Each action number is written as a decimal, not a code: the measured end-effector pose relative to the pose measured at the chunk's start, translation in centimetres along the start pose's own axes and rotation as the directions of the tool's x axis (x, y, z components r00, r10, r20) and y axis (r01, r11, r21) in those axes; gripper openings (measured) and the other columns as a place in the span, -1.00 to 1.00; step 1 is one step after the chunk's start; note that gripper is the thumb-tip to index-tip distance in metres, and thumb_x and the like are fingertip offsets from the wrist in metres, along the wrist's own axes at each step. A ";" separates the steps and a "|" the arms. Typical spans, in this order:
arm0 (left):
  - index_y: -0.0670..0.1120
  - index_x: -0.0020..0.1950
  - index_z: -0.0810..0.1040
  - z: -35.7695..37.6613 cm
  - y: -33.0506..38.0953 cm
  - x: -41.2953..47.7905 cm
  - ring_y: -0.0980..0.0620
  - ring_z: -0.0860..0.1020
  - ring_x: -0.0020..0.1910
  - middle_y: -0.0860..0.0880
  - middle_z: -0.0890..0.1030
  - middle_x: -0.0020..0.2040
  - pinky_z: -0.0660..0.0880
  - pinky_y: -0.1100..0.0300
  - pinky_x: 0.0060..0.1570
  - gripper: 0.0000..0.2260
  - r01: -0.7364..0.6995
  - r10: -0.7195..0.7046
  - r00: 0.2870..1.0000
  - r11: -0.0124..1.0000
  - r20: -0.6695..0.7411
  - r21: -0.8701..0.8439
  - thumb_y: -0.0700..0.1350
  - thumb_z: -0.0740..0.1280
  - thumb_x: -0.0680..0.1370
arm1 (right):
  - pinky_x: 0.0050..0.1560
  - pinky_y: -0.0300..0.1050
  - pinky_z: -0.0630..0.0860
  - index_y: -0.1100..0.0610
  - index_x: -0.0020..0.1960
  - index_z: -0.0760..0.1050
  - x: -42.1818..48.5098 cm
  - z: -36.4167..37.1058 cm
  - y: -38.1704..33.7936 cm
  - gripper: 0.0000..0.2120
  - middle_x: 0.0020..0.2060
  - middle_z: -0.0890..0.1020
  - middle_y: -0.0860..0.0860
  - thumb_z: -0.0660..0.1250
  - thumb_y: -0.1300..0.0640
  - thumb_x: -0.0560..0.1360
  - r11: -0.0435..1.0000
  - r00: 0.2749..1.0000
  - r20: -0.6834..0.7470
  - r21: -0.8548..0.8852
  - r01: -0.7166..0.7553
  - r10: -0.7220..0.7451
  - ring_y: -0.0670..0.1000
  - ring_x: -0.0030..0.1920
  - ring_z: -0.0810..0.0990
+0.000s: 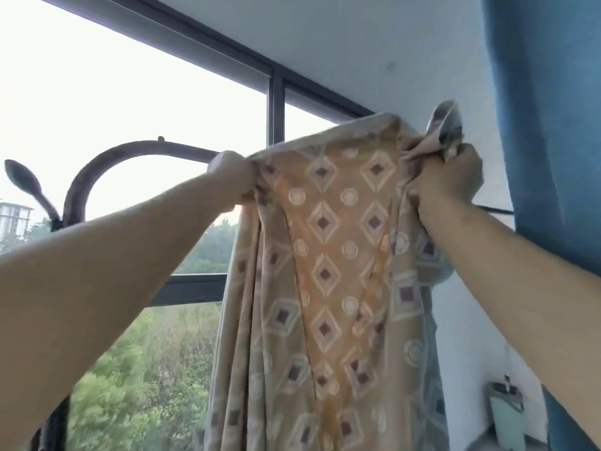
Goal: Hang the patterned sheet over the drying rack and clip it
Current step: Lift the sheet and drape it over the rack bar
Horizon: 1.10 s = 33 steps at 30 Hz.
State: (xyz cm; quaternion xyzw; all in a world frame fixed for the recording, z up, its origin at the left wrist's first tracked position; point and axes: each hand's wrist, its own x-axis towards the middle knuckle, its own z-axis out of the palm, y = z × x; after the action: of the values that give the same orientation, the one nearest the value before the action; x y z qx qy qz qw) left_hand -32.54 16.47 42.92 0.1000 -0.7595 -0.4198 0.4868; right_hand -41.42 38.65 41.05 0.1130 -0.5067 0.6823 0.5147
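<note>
Tan sheet point(325, 255), one, left hand point(232, 177), right hand point(450, 180)

Patterned sheet point(328, 255), tan with diamonds and circles, hanging long; top edge bunched in left hand point(232, 177) and right hand point(448, 180); dark curved drying rack point(136, 151) behind; blue curtain point(553, 125) at right.

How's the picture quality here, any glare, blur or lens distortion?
Head view: sky through the window is blown out white; the patterned sheet, backlit, glows orange mid-panel; the left hand gripping it is smeared by motion blur, the right hand sharper; the wide lens stretches both forearms at the edges.
</note>
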 end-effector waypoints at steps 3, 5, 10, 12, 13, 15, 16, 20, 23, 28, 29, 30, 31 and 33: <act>-0.10 -0.15 0.50 -0.3 4.1 0.1 -0.11 0.59 -0.10 -0.06 0.52 -0.22 0.53 0.07 -0.15 -0.84 -0.292 0.275 0.937 0.955 -0.215 -0.046 -0.12 0.15 0.52 | -0.09 -0.11 0.34 -0.02 -0.30 0.23 -0.1 -0.1 -1.4 -0.72 -0.16 0.51 0.08 0.22 0.20 0.51 0.976 0.979 -0.001 0.075 0.204 -0.205 0.06 -0.13 0.46; -0.14 -0.09 0.50 1.2 2.1 -1.6 -0.07 0.62 -0.15 -0.09 0.56 -0.23 0.54 0.16 -0.30 -0.80 -0.111 0.109 0.994 0.989 0.030 0.099 -0.10 0.14 0.60 | -0.15 -0.10 0.29 0.02 -0.25 0.37 -1.5 0.5 0.8 -0.81 -0.09 0.57 0.17 0.20 0.19 0.53 0.940 0.925 0.348 -0.238 0.246 -0.154 0.15 -0.04 0.53; -0.11 -0.30 0.39 0.1 1.2 -0.6 0.09 0.47 -0.49 -0.01 0.50 -0.40 0.39 0.31 -0.59 -0.72 0.044 -0.039 0.991 0.998 0.126 -0.043 -0.19 0.14 0.62 | -0.17 -0.18 0.28 0.27 0.09 0.50 0.8 -1.5 1.6 -0.80 0.02 0.60 0.19 0.22 0.20 0.52 0.962 0.981 0.190 -0.258 0.091 -0.042 0.21 0.03 0.54; -0.10 -0.29 0.38 -0.6 2.8 -0.8 0.16 0.48 -0.52 0.04 0.51 -0.49 0.42 0.35 -0.55 -0.74 -0.005 0.025 0.990 0.989 0.136 -0.148 -0.19 0.14 0.62 | -0.25 -0.28 0.23 0.25 0.09 0.50 1.5 -2.0 0.0 -0.79 -0.07 0.56 0.11 0.23 0.19 0.51 0.981 0.985 0.167 -0.181 0.072 -0.041 0.14 -0.08 0.50; -0.12 -0.26 0.40 -0.6 3.4 -1.4 0.14 0.49 -0.53 0.03 0.51 -0.50 0.43 0.31 -0.51 -0.76 0.018 0.008 0.988 0.985 0.152 -0.172 -0.19 0.15 0.61 | -0.25 -0.27 0.24 0.24 0.09 0.50 1.2 -1.9 -0.6 -0.78 -0.09 0.56 0.10 0.24 0.18 0.50 0.976 0.972 0.229 -0.199 0.092 -0.045 0.13 -0.09 0.50; -0.18 -0.14 0.46 -0.4 3.0 -2.2 0.04 0.50 -0.42 -0.06 0.52 -0.35 0.46 0.24 -0.37 -0.84 0.064 -0.037 0.968 0.993 0.250 -0.100 -0.15 0.20 0.60 | -0.19 -0.19 0.32 0.22 0.00 0.53 0.1 -1.6 -1.0 -0.83 -0.13 0.58 0.13 0.28 0.17 0.47 0.952 0.907 0.419 -0.261 0.159 -0.036 0.13 -0.08 0.54; -0.21 -0.06 0.49 -0.4 2.7 -2.6 0.02 0.50 -0.38 -0.08 0.52 -0.30 0.49 0.23 -0.33 -0.85 0.069 -0.060 0.950 0.997 0.306 -0.020 -0.12 0.25 0.58 | -0.17 -0.17 0.34 0.22 -0.11 0.53 -0.6 -1.6 -1.0 -0.90 -0.21 0.56 0.12 0.31 0.18 0.46 0.958 0.855 0.518 -0.252 0.137 0.014 0.10 -0.11 0.54; -0.27 0.09 0.56 0.0 1.9 -3.7 -0.09 0.56 -0.17 -0.20 0.60 -0.08 0.56 0.02 0.00 -0.75 -0.033 0.005 0.899 0.998 0.437 0.056 -0.12 0.36 0.52 | -0.22 -0.17 0.46 0.19 -0.18 0.49 -2.8 -2.6 -1.5 -0.85 -0.29 0.55 0.06 0.46 0.17 0.40 0.985 0.577 0.802 -0.171 -0.028 0.156 0.02 -0.27 0.52; -0.17 -0.11 0.60 0.5 2.6 -4.3 -0.07 0.57 -0.19 -0.15 0.61 -0.14 0.56 0.03 -0.02 -0.85 -0.137 0.067 0.878 0.984 0.473 0.117 -0.09 0.38 0.49 | -0.37 -0.26 0.56 0.13 0.00 0.51 -4.0 -2.9 -1.9 -0.77 -0.20 0.61 0.02 0.48 0.16 0.39 0.980 0.446 0.873 -0.180 -0.081 0.197 -0.04 -0.30 0.59; -0.11 -0.40 0.49 1.3 2.7 -5.0 0.05 0.46 -0.40 -0.03 0.50 -0.37 0.45 0.27 -0.39 -0.73 -0.254 0.158 0.871 0.955 0.466 0.152 -0.11 0.36 0.50 | -0.08 -0.05 0.63 -0.08 0.34 0.34 -5.7 -2.2 -1.4 -0.40 0.09 0.61 0.06 0.42 0.32 0.42 0.967 0.190 0.965 -0.139 -0.214 0.181 0.08 -0.04 0.66; -0.10 -0.42 0.47 1.5 2.5 -5.1 0.05 0.45 -0.40 -0.03 0.49 -0.38 0.43 0.27 -0.41 -0.71 -0.281 0.179 0.869 0.946 0.461 0.164 -0.09 0.36 0.50 | -0.03 -0.01 0.62 -0.09 0.32 0.37 -6.0 -2.0 -1.1 -0.42 0.07 0.63 0.08 0.40 0.34 0.42 0.964 0.168 0.972 -0.121 -0.238 0.163 0.10 -0.03 0.66; -0.11 -0.41 0.45 1.6 2.3 -5.1 0.04 0.43 -0.39 -0.05 0.47 -0.36 0.41 0.25 -0.39 -0.70 -0.301 0.190 0.866 0.936 0.463 0.180 -0.08 0.34 0.51 | -0.01 0.00 0.61 -0.09 0.28 0.40 -6.3 -1.7 -1.0 -0.46 0.05 0.64 0.10 0.39 0.35 0.42 0.961 0.156 0.975 -0.115 -0.251 0.158 0.11 -0.04 0.65; -0.11 -0.39 0.42 1.6 2.1 -5.1 0.02 0.40 -0.38 -0.07 0.46 -0.33 0.39 0.22 -0.37 -0.71 -0.328 0.208 0.864 0.923 0.458 0.200 -0.09 0.31 0.53 | 0.00 0.00 0.61 -0.07 0.26 0.42 -6.6 -1.5 -0.9 -0.49 0.02 0.64 0.12 0.40 0.34 0.42 0.959 0.147 0.975 -0.123 -0.256 0.164 0.11 -0.06 0.65; -0.11 -0.31 0.41 1.6 1.9 -5.0 0.01 0.37 -0.36 -0.08 0.45 -0.26 0.38 0.20 -0.37 -0.78 -0.369 0.234 0.867 0.895 0.440 0.251 -0.16 0.28 0.54 | -0.04 -0.04 0.62 -0.03 0.21 0.44 -7.1 -1.0 -0.7 -0.57 -0.04 0.66 0.11 0.44 0.27 0.42 0.955 0.147 0.971 -0.147 -0.258 0.189 0.09 -0.11 0.66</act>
State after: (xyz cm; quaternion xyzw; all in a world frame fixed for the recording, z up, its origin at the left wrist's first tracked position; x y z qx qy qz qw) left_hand -30.87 21.34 40.76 -0.0296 -0.9075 -0.2169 0.3586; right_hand -37.38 35.25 36.21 0.4587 -0.7090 0.5344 -0.0365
